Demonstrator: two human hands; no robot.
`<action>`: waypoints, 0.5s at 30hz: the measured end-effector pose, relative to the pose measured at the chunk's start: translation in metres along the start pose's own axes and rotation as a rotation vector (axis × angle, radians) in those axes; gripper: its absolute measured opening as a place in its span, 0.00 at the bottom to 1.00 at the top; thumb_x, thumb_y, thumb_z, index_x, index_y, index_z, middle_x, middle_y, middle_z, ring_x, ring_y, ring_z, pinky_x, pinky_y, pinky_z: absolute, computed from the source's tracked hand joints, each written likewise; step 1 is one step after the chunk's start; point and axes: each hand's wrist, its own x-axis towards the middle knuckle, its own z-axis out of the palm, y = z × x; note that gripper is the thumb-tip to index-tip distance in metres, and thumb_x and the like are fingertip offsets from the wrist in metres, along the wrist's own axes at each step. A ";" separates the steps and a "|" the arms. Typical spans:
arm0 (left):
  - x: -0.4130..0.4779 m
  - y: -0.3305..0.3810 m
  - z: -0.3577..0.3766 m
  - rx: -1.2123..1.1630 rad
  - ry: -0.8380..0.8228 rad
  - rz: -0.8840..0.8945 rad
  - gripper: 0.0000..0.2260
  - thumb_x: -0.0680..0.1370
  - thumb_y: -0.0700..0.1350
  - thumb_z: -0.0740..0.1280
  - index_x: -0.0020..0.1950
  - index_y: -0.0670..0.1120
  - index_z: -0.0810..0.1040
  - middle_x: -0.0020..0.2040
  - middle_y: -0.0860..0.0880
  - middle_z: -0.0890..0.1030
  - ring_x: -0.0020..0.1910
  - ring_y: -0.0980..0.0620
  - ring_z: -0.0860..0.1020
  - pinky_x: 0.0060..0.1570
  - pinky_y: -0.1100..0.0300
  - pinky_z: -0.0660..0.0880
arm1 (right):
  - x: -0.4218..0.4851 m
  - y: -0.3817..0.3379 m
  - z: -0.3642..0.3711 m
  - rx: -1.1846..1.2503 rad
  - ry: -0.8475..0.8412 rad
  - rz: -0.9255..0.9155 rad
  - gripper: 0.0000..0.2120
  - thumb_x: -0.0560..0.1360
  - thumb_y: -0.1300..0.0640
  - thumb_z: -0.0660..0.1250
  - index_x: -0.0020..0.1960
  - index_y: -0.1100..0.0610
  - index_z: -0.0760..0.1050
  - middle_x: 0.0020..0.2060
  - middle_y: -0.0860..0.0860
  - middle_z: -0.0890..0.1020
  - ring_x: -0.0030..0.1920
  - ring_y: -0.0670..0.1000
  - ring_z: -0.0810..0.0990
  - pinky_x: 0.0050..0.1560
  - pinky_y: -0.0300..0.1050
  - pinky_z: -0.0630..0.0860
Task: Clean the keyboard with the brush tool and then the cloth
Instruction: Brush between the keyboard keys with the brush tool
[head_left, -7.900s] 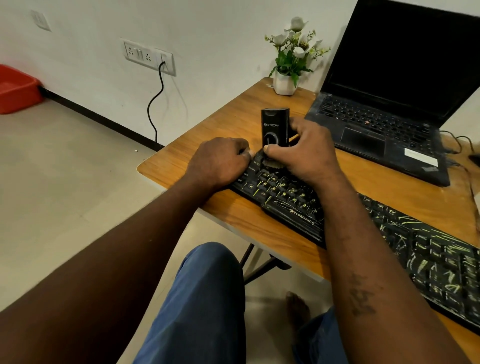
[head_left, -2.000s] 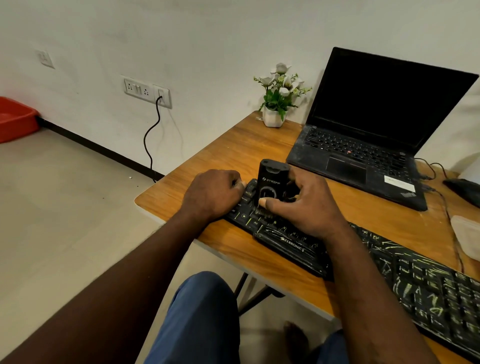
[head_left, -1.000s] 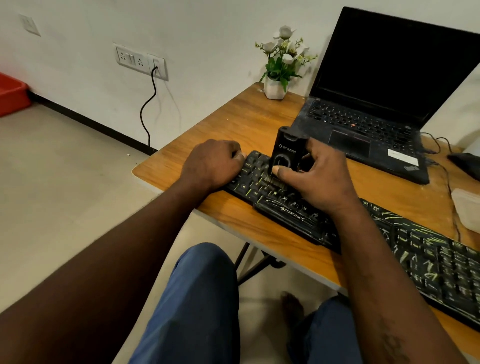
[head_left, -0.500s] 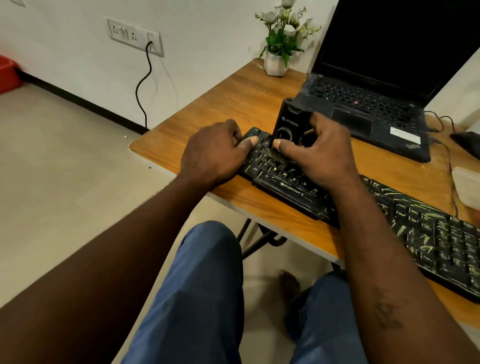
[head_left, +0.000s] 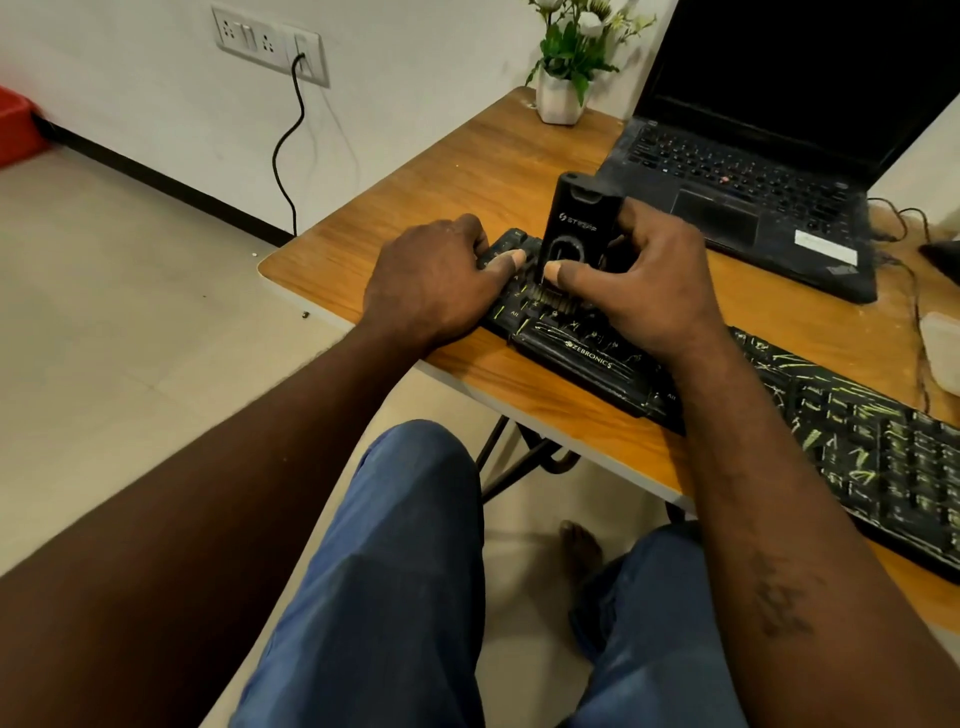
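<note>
Standing upright on the left end of the keyboard (head_left: 857, 441), the black brush tool (head_left: 576, 228) was held with its bristles down on the keys by the right hand (head_left: 649, 301), thumb and fingers curled round it, while that end was gripped by the curled left hand (head_left: 431, 280).

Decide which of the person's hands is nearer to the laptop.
Right. The right hand, gripping the brush tool, sits just in front of the laptop; the left hand holds the left end of the keyboard, farther away.
</note>
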 end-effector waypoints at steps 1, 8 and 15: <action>0.000 0.000 0.000 0.001 -0.002 0.000 0.23 0.79 0.70 0.57 0.53 0.52 0.76 0.46 0.52 0.80 0.45 0.48 0.77 0.45 0.51 0.72 | 0.000 0.000 0.000 -0.018 0.036 0.020 0.22 0.72 0.47 0.78 0.64 0.49 0.79 0.51 0.41 0.84 0.48 0.39 0.83 0.48 0.42 0.83; 0.000 -0.001 0.000 -0.002 -0.003 0.013 0.22 0.80 0.68 0.57 0.53 0.52 0.77 0.45 0.52 0.79 0.44 0.49 0.77 0.42 0.52 0.69 | -0.002 -0.002 0.000 0.044 -0.052 -0.037 0.24 0.70 0.48 0.78 0.64 0.51 0.79 0.52 0.44 0.85 0.50 0.43 0.84 0.49 0.46 0.83; 0.000 0.000 0.000 -0.003 -0.007 0.001 0.22 0.79 0.69 0.56 0.52 0.53 0.77 0.45 0.52 0.80 0.44 0.49 0.77 0.43 0.51 0.71 | -0.001 -0.002 -0.001 0.034 -0.070 -0.065 0.26 0.70 0.48 0.78 0.66 0.51 0.79 0.53 0.42 0.84 0.51 0.40 0.83 0.47 0.35 0.80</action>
